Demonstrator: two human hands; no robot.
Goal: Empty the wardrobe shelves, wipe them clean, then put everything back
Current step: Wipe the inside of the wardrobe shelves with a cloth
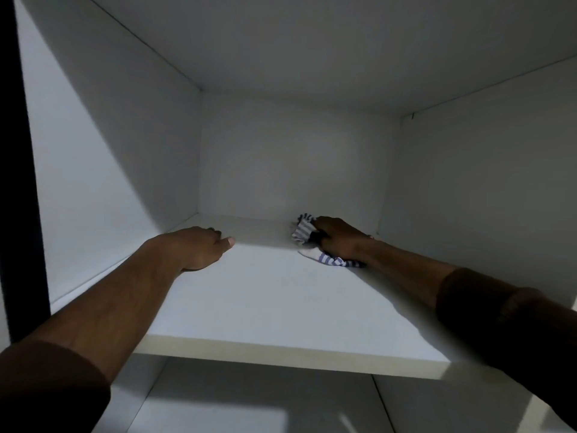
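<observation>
A white wardrobe shelf (281, 295) fills the middle of the head view, with nothing on it but a cloth. My right hand (338, 237) grips a crumpled blue-and-white striped cloth (304, 231) and holds it down on the shelf near the back right corner. Part of the cloth sticks out under the hand toward the front. My left hand (199, 248) rests palm down on the shelf at the left, its fingers laid flat and the thumb pointing right. Both forearms reach into the compartment, with dark sleeves pushed up.
White side walls (103, 170) and a back panel (290, 164) enclose the compartment, with the shelf above (296, 51) close overhead. A dark vertical edge (15, 151) runs down the far left. A lower shelf (249, 401) shows beneath the front edge.
</observation>
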